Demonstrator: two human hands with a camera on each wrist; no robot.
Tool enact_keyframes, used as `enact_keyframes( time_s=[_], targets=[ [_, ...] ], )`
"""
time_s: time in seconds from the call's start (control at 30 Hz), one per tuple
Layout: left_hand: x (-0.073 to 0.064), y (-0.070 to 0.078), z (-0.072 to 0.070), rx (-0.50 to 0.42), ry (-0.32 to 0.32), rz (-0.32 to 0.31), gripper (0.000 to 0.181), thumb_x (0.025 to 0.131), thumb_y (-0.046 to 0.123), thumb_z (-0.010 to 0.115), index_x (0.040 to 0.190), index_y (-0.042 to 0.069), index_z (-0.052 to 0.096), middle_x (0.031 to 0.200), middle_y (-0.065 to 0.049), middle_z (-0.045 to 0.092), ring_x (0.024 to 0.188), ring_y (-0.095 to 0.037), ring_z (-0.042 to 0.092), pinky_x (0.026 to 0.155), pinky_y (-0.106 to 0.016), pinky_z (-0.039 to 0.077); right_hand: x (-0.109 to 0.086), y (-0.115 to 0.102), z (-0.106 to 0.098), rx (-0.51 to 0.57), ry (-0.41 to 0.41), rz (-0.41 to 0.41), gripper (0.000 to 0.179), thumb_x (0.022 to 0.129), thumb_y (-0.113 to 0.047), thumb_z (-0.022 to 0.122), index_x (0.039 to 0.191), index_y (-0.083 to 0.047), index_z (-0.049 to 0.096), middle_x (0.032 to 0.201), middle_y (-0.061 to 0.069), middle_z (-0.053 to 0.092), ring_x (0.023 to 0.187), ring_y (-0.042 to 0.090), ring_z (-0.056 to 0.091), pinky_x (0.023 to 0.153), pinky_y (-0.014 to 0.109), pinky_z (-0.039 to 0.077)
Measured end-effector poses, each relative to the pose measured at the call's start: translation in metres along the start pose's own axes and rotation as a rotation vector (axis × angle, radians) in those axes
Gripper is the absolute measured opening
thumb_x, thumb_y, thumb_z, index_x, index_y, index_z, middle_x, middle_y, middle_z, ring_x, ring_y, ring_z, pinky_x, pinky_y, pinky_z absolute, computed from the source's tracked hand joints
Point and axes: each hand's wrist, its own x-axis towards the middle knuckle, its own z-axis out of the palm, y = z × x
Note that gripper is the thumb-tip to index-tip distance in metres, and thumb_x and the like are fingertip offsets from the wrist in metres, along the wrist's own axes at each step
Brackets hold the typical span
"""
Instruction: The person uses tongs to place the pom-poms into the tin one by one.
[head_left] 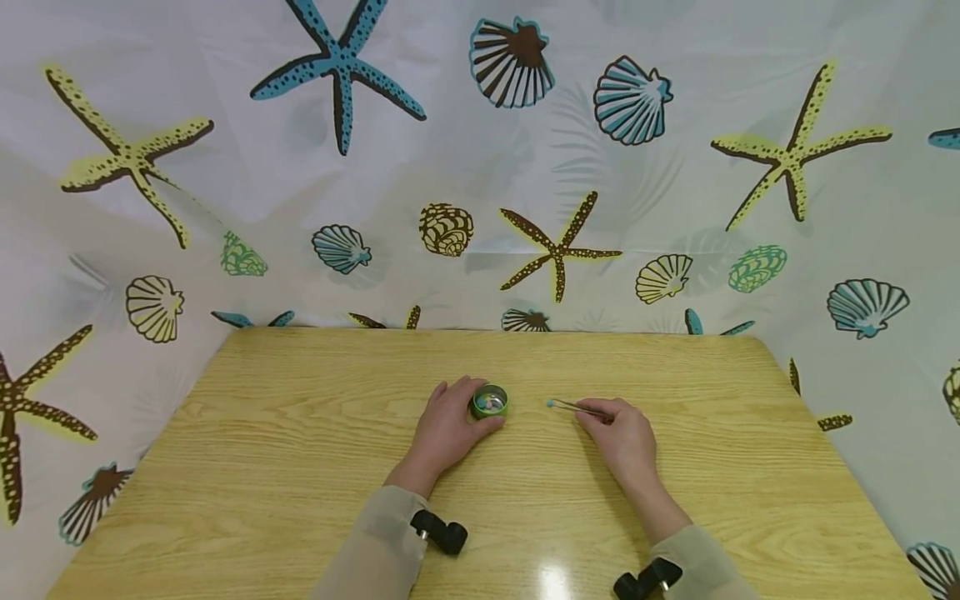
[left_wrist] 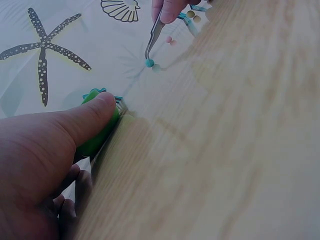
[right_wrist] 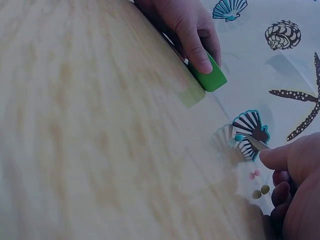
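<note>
My left hand (head_left: pixel 447 423) holds a small round green tin (head_left: pixel 478 414), thumb and fingers around its sides. Inside the tin lie several small coloured beads, pink and blue among them. To the right, my right hand (head_left: pixel 625 437) pinches metal tweezers (head_left: pixel 581 408) that point left toward the tin. A blue bead (left_wrist: pixel 149 63) sits at the tweezer tips, apart from the tin. Close by the right hand, a pink bead (right_wrist: pixel 257 172) and an olive bead (right_wrist: pixel 265 189) lie on the table; in the head view the right hand hides them.
The wooden table (head_left: pixel 300 467) has a glossy top that mirrors the beads. White cloth (head_left: pixel 420 167) printed with starfish and shells hangs behind the table and along both sides. Each sleeve carries a black clip-like mount (head_left: pixel 439 532) at the wrist.
</note>
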Motion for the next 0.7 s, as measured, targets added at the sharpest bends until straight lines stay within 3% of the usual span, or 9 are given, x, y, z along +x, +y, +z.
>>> enact_keyframes(
  time_s=[0.7],
  targets=[
    [-0.0002,-0.0002,0.0006,-0.011,-0.001,-0.013,0.062,0.098,0.034,0.089,0.148,0.006,0.066,0.15,-0.014,0.067,0.154,-0.037,0.048,0.137,-0.053,0.019,-0.0017,0.0013,0.0003,0.013,0.009,-0.012,0.017,0.1,-0.022,0.086,0.116,-0.016,0.089,0.107,0.002,0.079,0.096,0.023,0.071,0.079,0.038,0.056]
  ],
)
